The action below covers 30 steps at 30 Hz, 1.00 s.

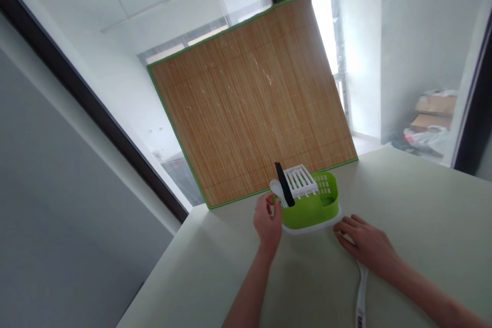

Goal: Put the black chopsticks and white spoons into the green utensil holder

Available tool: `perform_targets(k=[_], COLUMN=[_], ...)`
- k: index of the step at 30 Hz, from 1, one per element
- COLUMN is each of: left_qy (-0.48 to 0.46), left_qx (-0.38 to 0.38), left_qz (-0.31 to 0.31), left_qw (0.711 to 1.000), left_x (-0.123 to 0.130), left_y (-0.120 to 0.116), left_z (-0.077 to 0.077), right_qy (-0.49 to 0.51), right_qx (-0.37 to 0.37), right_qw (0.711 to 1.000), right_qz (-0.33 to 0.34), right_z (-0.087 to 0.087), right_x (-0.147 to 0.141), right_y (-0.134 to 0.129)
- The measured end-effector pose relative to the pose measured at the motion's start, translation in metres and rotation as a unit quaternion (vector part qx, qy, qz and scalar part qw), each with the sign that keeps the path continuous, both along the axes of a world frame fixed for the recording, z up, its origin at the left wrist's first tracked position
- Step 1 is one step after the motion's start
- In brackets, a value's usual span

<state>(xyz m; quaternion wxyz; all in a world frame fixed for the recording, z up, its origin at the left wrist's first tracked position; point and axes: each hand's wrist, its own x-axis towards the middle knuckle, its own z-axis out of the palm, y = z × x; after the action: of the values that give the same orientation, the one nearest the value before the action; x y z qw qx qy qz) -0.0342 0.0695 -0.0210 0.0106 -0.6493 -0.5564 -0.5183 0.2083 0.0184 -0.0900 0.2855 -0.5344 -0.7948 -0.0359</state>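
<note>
The left hand (268, 220) is curled at one end of the green basket (305, 213), beside a white spoon (275, 186); whether anything is pinched cannot be told. The basket is set at its three o'clock, long axis nearly nine-to-three. By the right hand (363, 241), loosely bent, grip unclear, the basket is met at ten o'clock; a white handle (361, 294) is placed at six.
</note>
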Motion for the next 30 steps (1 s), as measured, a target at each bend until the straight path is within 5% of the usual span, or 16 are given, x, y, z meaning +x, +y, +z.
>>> perform_targets(k=[8, 14, 19, 30], left_qy=[0.053, 0.209, 0.215, 0.156], left_qx=[-0.186, -0.188, -0.219, -0.207], left_qz=[-0.209, -0.304, -0.33, -0.315], left_qw=[0.958, 0.91, 0.893, 0.913], left_x=[0.041, 0.061, 0.066, 0.066], left_y=[-0.084, -0.1, -0.097, -0.099], left_z=[-0.073, -0.102, -0.112, -0.112], right_qy=[0.019, 0.019, 0.022, 0.135], right_qx=[-0.147, -0.279, -0.275, -0.242], right_qw=[0.986, 0.954, 0.96, 0.956], right_qz=[-0.078, -0.109, -0.055, 0.096], right_z=[-0.006, -0.003, -0.013, -0.018], right_x=[0.044, 0.064, 0.056, 0.033], right_y=[0.015, 0.02, 0.021, 0.023])
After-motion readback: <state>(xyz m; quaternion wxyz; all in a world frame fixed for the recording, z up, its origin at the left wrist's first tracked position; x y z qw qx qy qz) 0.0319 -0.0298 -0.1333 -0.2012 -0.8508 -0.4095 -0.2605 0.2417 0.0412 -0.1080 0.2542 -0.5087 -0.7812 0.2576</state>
